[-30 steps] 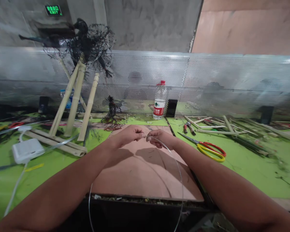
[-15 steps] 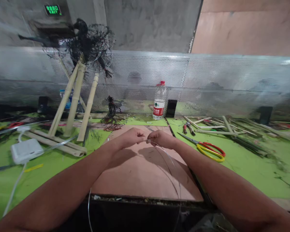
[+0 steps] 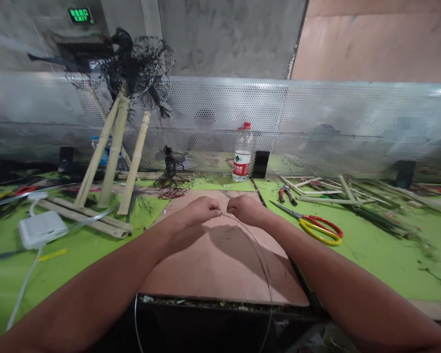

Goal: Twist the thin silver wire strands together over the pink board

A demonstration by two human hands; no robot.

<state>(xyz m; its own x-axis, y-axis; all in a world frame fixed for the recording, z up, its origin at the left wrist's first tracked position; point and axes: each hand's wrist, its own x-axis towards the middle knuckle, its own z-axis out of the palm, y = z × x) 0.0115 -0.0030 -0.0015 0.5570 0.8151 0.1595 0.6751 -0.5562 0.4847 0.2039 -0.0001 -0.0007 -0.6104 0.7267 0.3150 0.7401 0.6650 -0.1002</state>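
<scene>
Above a bare brown board (image 3: 191,274), my two hands face each other, a small gap between them. My left hand (image 3: 204,210) is closed, with thumb and finger pinching a thin shiny wire (image 3: 267,269). From that pinch the wire passes under my right hand and bows down past the board's front edge. Another stretch of wire hangs below my left forearm; whether it is the same piece I cannot tell. My right hand (image 3: 244,210) is closed too, its fingers curled inward close to the wire. What sits in its fingertips is hidden.
Red-and-yellow-handled scissors (image 3: 321,230) and pliers (image 3: 287,194) lie to the right, near bamboo strips (image 3: 347,191). A water bottle (image 3: 241,159) and a phone (image 3: 260,164) stand behind. Leftward are a bamboo-legged figure (image 3: 112,152), bamboo pieces (image 3: 91,220) and a white box (image 3: 42,229).
My hands, touching at the fingertips before, have drawn slightly apart. My right hand has turned over the wire, and the wire's loop hangs in a wider curve below.
</scene>
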